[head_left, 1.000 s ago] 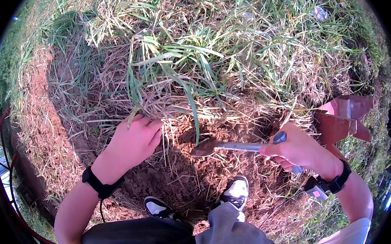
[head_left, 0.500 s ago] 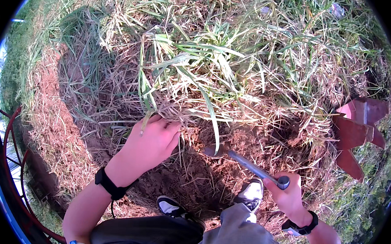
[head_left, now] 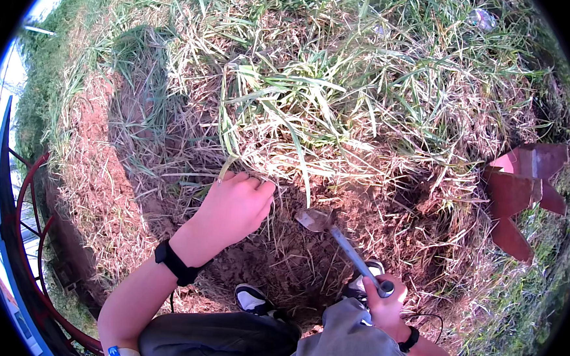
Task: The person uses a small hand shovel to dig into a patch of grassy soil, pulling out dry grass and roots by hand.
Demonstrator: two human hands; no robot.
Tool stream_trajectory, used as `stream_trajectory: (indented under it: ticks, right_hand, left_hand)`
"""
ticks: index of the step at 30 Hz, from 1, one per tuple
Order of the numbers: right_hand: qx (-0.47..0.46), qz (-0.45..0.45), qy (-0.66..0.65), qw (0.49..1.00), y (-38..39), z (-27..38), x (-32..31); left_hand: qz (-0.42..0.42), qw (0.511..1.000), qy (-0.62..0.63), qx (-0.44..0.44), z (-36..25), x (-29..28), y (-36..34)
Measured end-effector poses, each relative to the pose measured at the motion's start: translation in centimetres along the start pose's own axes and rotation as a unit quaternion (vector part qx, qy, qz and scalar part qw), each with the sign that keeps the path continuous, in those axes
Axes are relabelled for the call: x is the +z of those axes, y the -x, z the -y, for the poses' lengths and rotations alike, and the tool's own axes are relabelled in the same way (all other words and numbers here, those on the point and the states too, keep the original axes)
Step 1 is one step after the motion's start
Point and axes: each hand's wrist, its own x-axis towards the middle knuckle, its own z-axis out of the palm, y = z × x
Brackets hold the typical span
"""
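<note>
Along the ragged edge where matted grass gives way to crumbly reddish-brown soil (head_left: 419,219), the bare left hand (head_left: 234,204) is tucked against a dense clump of long green blades and straw-coloured stalks (head_left: 289,106). Its fingers curl inward, seemingly to steady the stalks, but straw hides the fingertips, so I cannot tell whether this grip is clamped on anything. The bare right hand (head_left: 388,308), low and near the knee, has its grip closed around the far end of a grey metal hand tool with a straight round shaft and small flat blade (head_left: 352,252). Holding it there probably gives leverage and keeps the fingers well away from the metal edge. The tool slants up and left, its blade over the soil between the clump and the feet; whether it touches is unclear. One limp green leaf hangs down just beside it.

Textures differ sharply: brittle, tangled straw, supple leaves, loose clods, smooth dull metal. Black-and-white shoes (head_left: 251,298) are planted apart, likely for balance. Well off to the right stands a rust-red metal piece of flat, pointed plates (head_left: 516,191), angular beside the soft grass
</note>
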Motion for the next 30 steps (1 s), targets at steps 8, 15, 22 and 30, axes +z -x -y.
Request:
stream_trajectory:
  ticks: [8,15,22,30]
  right_hand:
    - [-0.007,0.120,0.122,0.985,1.4,7.6,-7.0]
    - [-0.003,0.171,0.241,0.955,-5.3,11.6,-11.2]
    - [0.003,0.153,0.234,0.960,-5.1,11.9,-8.4]
    - [-0.053,0.030,0.191,0.980,-4.9,4.8,-4.2]
  left_hand:
    - [0.035,0.999,0.023,-0.014,0.0,0.3,0.6]
    - [0.057,0.996,0.061,-0.009,1.4,1.2,0.3]
    - [0.048,0.996,0.077,-0.016,2.0,1.2,1.0]
    - [0.062,0.996,0.057,0.007,2.2,1.6,1.4]
